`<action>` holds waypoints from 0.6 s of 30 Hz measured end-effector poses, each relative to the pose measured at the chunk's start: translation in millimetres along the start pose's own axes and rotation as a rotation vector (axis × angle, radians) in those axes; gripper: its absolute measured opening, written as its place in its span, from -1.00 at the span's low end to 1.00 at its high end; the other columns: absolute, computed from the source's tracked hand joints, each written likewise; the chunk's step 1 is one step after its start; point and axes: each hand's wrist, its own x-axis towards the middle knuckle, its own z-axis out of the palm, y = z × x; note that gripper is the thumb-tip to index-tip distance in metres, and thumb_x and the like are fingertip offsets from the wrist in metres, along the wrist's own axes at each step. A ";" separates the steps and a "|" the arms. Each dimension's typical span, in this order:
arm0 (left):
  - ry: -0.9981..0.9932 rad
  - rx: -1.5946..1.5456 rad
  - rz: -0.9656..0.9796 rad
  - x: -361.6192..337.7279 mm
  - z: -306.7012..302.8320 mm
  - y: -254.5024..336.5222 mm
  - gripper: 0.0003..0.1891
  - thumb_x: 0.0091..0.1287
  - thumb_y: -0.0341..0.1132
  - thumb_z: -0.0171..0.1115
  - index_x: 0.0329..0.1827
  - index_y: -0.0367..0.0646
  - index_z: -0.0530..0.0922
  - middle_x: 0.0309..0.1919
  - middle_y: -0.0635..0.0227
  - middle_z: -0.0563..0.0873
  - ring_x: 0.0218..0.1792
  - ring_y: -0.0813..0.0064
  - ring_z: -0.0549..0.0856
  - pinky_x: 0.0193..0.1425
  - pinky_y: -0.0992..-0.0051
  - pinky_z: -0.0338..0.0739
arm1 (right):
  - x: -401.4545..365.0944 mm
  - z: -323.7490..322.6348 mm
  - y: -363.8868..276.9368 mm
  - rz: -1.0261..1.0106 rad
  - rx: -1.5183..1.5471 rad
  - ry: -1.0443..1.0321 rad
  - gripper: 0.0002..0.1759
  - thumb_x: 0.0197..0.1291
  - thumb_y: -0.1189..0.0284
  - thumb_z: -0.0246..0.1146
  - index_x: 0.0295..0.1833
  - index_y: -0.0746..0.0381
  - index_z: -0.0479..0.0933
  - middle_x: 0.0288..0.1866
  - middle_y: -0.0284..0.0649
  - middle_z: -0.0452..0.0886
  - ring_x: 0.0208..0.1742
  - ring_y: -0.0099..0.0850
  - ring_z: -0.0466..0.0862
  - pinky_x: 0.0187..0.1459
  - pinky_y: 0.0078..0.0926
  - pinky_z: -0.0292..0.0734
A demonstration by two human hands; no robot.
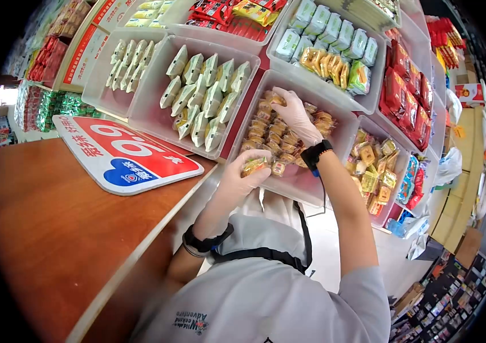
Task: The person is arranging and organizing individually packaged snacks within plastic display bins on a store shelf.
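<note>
My left hand [248,172], in a thin whitish glove, is closed around a small clear-wrapped cookie [253,166] at the near edge of a translucent bin [334,151]. Rows of individually wrapped round cookies [271,137] fill much of that bin. My right hand [295,117], gloved as well, reaches over them to the far left corner. Its fingers are bent and pinch a wrapped cookie [278,99] there; the fingertips partly cover it. A dark band circles each wrist.
Left of this bin stands one with white-green packets [200,94]. Beyond are pale green packs [331,31]; to the right, red packets [406,94] and mixed wrapped biscuits [377,171]. A price sign [126,151] lies on the brown wooden counter [71,228].
</note>
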 end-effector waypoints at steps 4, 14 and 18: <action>0.030 -0.016 -0.003 2.2 -5.8 -2.8 -0.67 0.26 -0.41 0.32 0.10 -0.13 0.54 -0.02 0.47 0.60 -0.21 0.76 0.53 -0.15 0.69 0.44 | -5.0 12.8 10.1 0.119 0.146 0.059 -0.48 0.08 0.45 0.31 0.20 0.30 0.46 0.08 0.07 0.53 0.12 -0.05 0.53 0.21 -0.29 0.39; 0.090 -0.059 -0.030 5.8 -9.6 2.9 -0.69 0.26 -0.42 0.31 0.08 -0.12 0.56 0.03 0.46 0.60 -0.14 0.74 0.54 -0.13 0.69 0.46 | -2.8 -21.0 23.3 0.087 0.127 0.005 -0.57 0.23 0.40 0.23 0.22 0.18 0.49 0.05 -0.05 0.51 0.10 -0.24 0.54 0.17 -0.40 0.40; 0.072 -0.026 -0.036 6.1 -10.0 -0.6 -0.67 0.25 -0.41 0.32 0.08 -0.12 0.56 0.03 0.46 0.60 -0.15 0.75 0.53 -0.13 0.68 0.46 | 2.9 5.1 8.9 0.133 0.299 -0.098 -0.53 0.29 0.43 0.16 0.31 0.21 0.41 0.26 -0.05 0.38 0.27 -0.25 0.42 0.27 -0.45 0.30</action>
